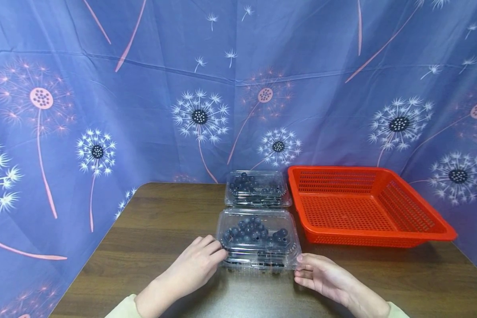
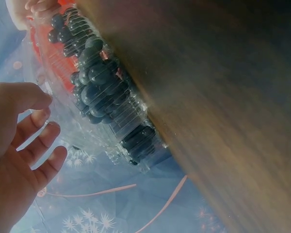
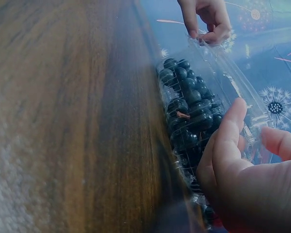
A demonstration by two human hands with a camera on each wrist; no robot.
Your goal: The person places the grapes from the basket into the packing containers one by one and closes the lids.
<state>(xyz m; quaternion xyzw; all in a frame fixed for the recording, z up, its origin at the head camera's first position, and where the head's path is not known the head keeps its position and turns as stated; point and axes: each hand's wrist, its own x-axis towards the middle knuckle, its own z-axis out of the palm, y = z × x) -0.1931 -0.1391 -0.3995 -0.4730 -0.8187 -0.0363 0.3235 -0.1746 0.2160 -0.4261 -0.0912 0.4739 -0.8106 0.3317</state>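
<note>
A clear plastic clamshell box [image 1: 258,260] of dark grapes [image 1: 250,229] lies on the wooden table in front of me, its lid down over the fruit. My left hand [image 1: 200,260] pinches the box's near left side, also visible as the far left hand [image 3: 208,22] in the right wrist view. At the near right corner, my right hand [image 1: 323,276] has its thumb above the rim and its fingers lower down. Thumb and index finger lie on either side of the lid's edge in the right wrist view. A brown stem bit [image 3: 183,115] shows among the grapes.
Right behind the box stands a second clamshell box [image 1: 258,198] with dark grapes. A red perforated plastic basket [image 1: 342,214] sits to the right, nothing in it visible. Blue dandelion-print cloth [image 1: 155,110] hangs around the back and sides of the wooden table [image 1: 155,225].
</note>
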